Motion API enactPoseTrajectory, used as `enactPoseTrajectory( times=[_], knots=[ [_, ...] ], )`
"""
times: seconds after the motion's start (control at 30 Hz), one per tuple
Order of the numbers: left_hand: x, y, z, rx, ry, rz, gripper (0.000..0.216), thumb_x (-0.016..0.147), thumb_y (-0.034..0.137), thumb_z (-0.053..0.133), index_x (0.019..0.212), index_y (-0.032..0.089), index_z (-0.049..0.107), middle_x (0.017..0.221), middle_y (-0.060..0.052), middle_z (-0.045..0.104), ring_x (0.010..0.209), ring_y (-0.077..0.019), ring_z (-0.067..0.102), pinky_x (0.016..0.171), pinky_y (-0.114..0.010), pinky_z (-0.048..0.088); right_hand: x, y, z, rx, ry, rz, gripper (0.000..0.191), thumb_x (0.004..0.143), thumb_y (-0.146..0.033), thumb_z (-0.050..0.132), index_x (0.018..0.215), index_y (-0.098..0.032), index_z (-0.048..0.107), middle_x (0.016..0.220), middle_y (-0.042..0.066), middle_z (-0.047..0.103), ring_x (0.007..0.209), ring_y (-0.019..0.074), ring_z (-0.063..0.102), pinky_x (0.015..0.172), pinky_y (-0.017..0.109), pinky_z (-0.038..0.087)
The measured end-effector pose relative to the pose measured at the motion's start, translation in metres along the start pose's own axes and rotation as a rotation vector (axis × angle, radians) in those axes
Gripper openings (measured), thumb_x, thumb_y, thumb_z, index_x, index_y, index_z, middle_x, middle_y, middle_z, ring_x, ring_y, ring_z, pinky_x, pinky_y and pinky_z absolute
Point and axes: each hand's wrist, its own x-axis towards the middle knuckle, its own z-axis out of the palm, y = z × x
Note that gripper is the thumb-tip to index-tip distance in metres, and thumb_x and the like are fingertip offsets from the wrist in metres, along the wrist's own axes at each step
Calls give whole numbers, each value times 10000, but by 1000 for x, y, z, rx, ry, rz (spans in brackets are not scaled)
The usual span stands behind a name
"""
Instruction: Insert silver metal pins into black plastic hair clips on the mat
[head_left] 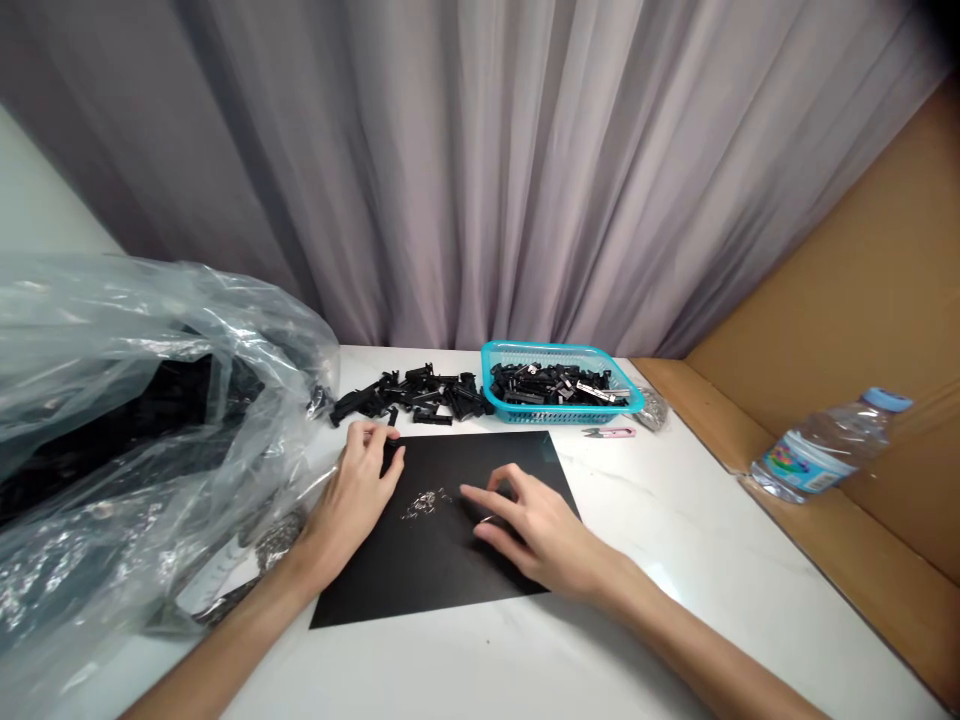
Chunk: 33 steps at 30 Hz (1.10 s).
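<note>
My left hand is closed around a small black plastic part, above the top left corner of a black mat. Its fingers cover most of that part. On the mat lies a small heap of tiny shiny metal pieces, between my two hands. Just right of this heap is my right hand, index finger and thumb apart and pointing toward the pieces. A thin pale glint shows by its thumb; I cannot make out what it is.
Behind the mat, black plastic parts lie loose beside a blue basket of similar parts. Pink snips lie before it. A large clear plastic bag crowds the left. At right, a water bottle stands tilted on cardboard.
</note>
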Motion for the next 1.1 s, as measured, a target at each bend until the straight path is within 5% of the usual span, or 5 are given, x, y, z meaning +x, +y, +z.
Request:
enactPoseTrajectory(
  times=[0.3, 0.53, 0.8, 0.97, 1.1],
  knots=[
    [-1, 36, -22, -322, 100, 6, 121, 992, 341, 572, 932, 238, 593, 987, -23, 538, 902, -213, 654, 902, -381, 553, 6, -15, 16, -137, -19, -24, 521, 1054, -512, 492, 1481, -217, 532, 1280, 149, 617, 1093, 293, 626, 942, 466, 545],
    [-11, 48, -22, -534, 21, -14, 101, 981, 313, 620, 1058, 247, 621, 1002, -12, 577, 958, -191, 641, 927, -361, 565, -1, -4, 26, -1, 173, 75, 204, 1045, -134, 450, 962, -211, 620, 940, 52, 664, 774, 190, 619, 727, 327, 499],
    [-18, 53, -21, -535, -144, 27, 237, 1027, 288, 542, 1192, 291, 711, 1065, -30, 574, 1005, -185, 661, 971, -347, 564, -15, -8, 8, -18, -1, -28, 435, 1046, -467, 546, 1420, -254, 607, 1215, 123, 641, 1017, 251, 662, 902, 421, 546],
    [-22, 53, -17, -526, -106, 76, 213, 1011, 314, 578, 1104, 315, 769, 1201, -49, 551, 1092, -217, 642, 1032, -402, 552, -16, -11, 9, -72, -33, -70, 518, 1029, -511, 552, 1430, -186, 597, 1250, 153, 646, 1047, 284, 656, 923, 457, 547],
    [-22, 52, -16, -558, -152, 40, 243, 1032, 357, 542, 1124, 325, 764, 1238, -48, 580, 1124, -222, 658, 1018, -395, 567, -14, -5, 13, -52, 92, -79, 274, 1082, -305, 480, 1160, -179, 710, 1022, 104, 703, 827, 216, 655, 771, 379, 535]
  ],
)
